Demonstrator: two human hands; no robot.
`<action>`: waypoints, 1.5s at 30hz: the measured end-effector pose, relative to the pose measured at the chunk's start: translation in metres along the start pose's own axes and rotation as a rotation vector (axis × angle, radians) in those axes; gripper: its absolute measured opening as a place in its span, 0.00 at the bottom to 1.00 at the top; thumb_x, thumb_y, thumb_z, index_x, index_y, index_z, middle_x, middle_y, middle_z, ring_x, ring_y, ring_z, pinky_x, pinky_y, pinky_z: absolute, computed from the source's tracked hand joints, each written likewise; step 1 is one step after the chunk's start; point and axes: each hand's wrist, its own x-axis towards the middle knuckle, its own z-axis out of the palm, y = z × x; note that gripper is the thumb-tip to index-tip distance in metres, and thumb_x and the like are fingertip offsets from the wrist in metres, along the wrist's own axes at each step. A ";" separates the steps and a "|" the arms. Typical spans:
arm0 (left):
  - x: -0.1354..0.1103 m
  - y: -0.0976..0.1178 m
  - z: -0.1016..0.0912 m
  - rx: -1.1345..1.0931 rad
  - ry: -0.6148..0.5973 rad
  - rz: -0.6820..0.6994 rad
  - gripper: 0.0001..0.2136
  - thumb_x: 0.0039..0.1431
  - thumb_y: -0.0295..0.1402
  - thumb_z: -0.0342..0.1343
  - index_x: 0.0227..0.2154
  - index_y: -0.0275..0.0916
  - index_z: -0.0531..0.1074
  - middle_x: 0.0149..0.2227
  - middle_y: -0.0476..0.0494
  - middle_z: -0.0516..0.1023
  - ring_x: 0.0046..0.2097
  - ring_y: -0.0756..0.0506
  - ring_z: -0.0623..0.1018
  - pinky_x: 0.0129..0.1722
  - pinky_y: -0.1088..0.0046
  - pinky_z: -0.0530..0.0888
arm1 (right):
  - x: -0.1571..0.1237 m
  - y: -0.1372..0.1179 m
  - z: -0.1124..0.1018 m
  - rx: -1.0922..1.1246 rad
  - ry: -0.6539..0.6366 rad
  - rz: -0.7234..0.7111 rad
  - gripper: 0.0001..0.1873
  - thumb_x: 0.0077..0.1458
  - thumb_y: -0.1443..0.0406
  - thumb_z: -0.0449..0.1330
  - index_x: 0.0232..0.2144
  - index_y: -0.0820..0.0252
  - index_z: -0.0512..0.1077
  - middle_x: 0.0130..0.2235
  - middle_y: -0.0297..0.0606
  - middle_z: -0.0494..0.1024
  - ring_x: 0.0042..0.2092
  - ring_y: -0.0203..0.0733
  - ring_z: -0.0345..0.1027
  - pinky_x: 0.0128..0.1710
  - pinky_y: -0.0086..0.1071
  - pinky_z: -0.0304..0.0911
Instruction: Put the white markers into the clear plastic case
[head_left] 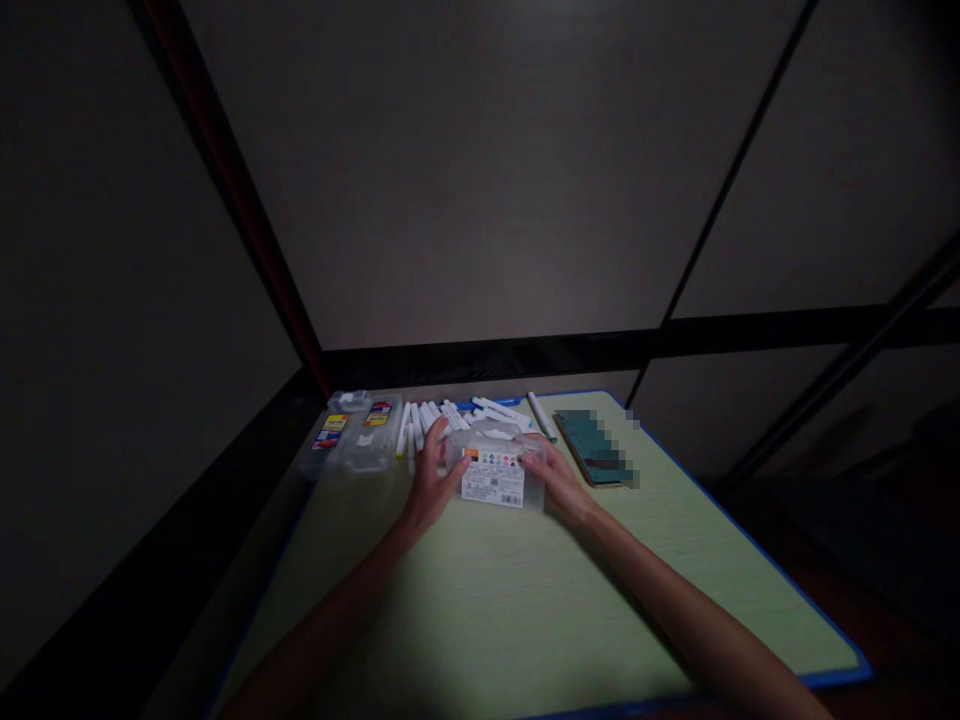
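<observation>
the left hand (431, 480) and the right hand (555, 477) are both found gripping one translucent case (493, 476), pinched between them at its two sides. the left thumb presses on the near face at the upper left corner of the label (493, 482); the right thumb presses at the label's upper right. the remaining fingers pass around the sides and are partly hidden, so their exact contact cannot be told. the case is held with its handle at the top, directed away from the person. the label is white, with an orange patch, rows of small coloured marks and a barcode; its text is too small to read.

directly beyond the grip, a group of white markers (431, 414) lies loose, several overlapping. one separate marker (541, 415) with a dark green end lies just beyond the right hand. to the right of the grip lies a flat green item (589, 447), partly obscured by pixelation. to the left of the grip, well apart from the left hand, rests clear plastic packaging (362, 452) bearing yellow, red and blue stickers. under the grip is a pale green table (480, 610) with blue edging; whether the case touches it cannot be told.
</observation>
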 end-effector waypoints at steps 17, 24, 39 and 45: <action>-0.022 -0.004 0.022 -0.130 0.076 -0.063 0.12 0.53 0.36 0.46 0.41 0.39 0.59 0.43 0.42 0.66 0.48 0.46 0.67 0.50 0.67 0.63 | -0.004 0.021 -0.011 -0.332 0.051 -0.155 0.23 0.49 0.47 0.47 0.42 0.54 0.59 0.44 0.40 0.65 0.45 0.46 0.59 0.42 0.36 0.56; -0.028 -0.010 0.023 -0.177 0.132 -0.037 0.12 0.55 0.38 0.46 0.39 0.38 0.63 0.40 0.43 0.69 0.44 0.46 0.69 0.46 0.69 0.65 | -0.009 0.025 -0.001 -0.284 0.103 -0.281 0.19 0.51 0.51 0.49 0.40 0.55 0.61 0.41 0.38 0.66 0.44 0.45 0.58 0.44 0.37 0.53; -0.032 -0.022 0.032 -0.154 0.309 0.048 0.13 0.54 0.41 0.48 0.38 0.38 0.66 0.38 0.43 0.71 0.42 0.46 0.70 0.44 0.70 0.65 | -0.011 0.029 0.018 -0.151 0.276 -0.432 0.15 0.50 0.53 0.52 0.35 0.57 0.65 0.34 0.35 0.66 0.38 0.42 0.60 0.39 0.33 0.54; -0.034 -0.021 0.033 -0.147 0.306 0.055 0.13 0.55 0.41 0.47 0.37 0.38 0.66 0.37 0.43 0.71 0.42 0.46 0.70 0.43 0.70 0.65 | -0.011 0.029 0.021 -0.143 0.318 -0.458 0.14 0.51 0.54 0.52 0.33 0.57 0.65 0.32 0.34 0.66 0.35 0.39 0.60 0.35 0.31 0.55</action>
